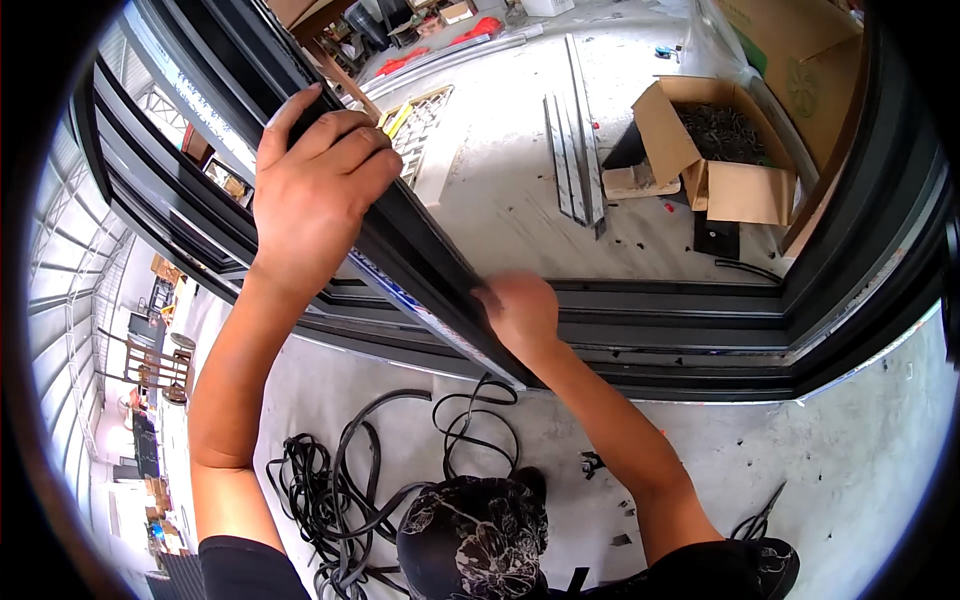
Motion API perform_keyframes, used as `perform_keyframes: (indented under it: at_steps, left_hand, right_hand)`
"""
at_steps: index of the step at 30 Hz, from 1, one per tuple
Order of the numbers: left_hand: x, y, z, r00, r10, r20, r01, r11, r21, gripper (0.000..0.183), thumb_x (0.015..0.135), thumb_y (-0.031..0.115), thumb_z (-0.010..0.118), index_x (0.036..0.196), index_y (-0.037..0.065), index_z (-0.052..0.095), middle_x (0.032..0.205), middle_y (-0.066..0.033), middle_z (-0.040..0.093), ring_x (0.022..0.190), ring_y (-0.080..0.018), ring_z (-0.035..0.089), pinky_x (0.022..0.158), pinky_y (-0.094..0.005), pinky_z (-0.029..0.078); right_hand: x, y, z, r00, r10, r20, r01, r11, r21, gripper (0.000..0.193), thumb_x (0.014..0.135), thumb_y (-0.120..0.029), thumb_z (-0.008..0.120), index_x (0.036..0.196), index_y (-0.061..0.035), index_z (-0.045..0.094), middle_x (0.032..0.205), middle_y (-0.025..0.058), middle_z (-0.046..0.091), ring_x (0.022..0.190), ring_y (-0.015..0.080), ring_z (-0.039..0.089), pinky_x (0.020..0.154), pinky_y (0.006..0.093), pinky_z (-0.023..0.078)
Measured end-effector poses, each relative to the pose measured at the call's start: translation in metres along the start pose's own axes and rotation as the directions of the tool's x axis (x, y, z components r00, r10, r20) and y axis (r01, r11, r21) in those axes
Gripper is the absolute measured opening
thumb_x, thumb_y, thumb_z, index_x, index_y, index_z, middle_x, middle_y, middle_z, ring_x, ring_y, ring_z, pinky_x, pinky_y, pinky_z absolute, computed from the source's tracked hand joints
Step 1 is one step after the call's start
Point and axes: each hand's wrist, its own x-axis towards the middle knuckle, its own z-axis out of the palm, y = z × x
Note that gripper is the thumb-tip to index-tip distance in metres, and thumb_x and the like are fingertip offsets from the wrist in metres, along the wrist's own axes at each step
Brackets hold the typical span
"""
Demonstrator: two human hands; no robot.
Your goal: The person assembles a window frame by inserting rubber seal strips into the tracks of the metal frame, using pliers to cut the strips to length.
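Observation:
A black metal window or door frame (pixel 680 330) stands in front of me, with a long dark bar (pixel 425 245) slanting across it from upper left to lower middle. My left hand (pixel 315 195) is closed over the upper part of this bar, its fingers curled over the far edge. Lower down, my right hand (pixel 525 312) is at the bar's side, near the bottom rail. It is blurred by motion and its fingers are mostly hidden, so any hold is unclear. Black rubber-like strips (pixel 372 470) lie coiled and looped on the floor below the frame.
Scissors (pixel 762 517) lie on the floor at lower right, and a small black object (pixel 592 463) is nearer the middle. Beyond the frame stand an open cardboard box (pixel 750 192) of small dark pieces and long metal profiles (pixel 575 165) on the floor.

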Motion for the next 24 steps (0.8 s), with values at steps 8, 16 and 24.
perform_keyframes:
  at_steps: [8,16,24]
  left_hand:
    - [-0.001,-0.002,0.002,1.000,0.022,-0.005,-0.022,1.000,0.015,0.014,0.068,0.012,0.061,0.080,0.016,0.064,0.089,0.0057,0.063,0.101,-0.0120,0.059,0.107,-0.0398,0.036]
    - [-0.001,-0.002,0.000,0.999,0.022,0.027,-0.022,1.000,0.004,0.013,0.069,0.007,0.066,0.080,0.014,0.063,0.091,0.0046,0.065,0.103,-0.0135,0.060,0.105,-0.0423,0.038]
    - [0.000,0.000,0.003,0.999,0.032,0.023,-0.033,0.999,0.014,0.013,0.069,0.007,0.065,0.080,0.014,0.063,0.092,0.0041,0.065,0.104,-0.0138,0.060,0.104,-0.0417,0.038]
  right_hand:
    - [0.012,-0.011,-0.002,0.999,-0.016,-0.032,0.017,0.999,0.045,0.017,0.077,-0.016,0.070,0.068,-0.0054,0.059,0.068,0.0087,0.059,0.071,0.0320,0.059,0.060,0.0445,0.047]
    - [0.023,-0.018,-0.004,0.995,-0.042,-0.090,0.055,0.989,0.139,0.020,0.078,-0.017,0.069,0.066,-0.0050,0.058,0.067,0.0104,0.058,0.069,0.0329,0.058,0.060,0.0457,0.046]
    - [0.036,-0.028,-0.007,0.994,0.002,-0.111,0.012,0.991,0.130,0.021,0.078,-0.020,0.070,0.065,-0.0058,0.061,0.065,0.0100,0.057,0.068,0.0322,0.058,0.059,0.0447,0.045]
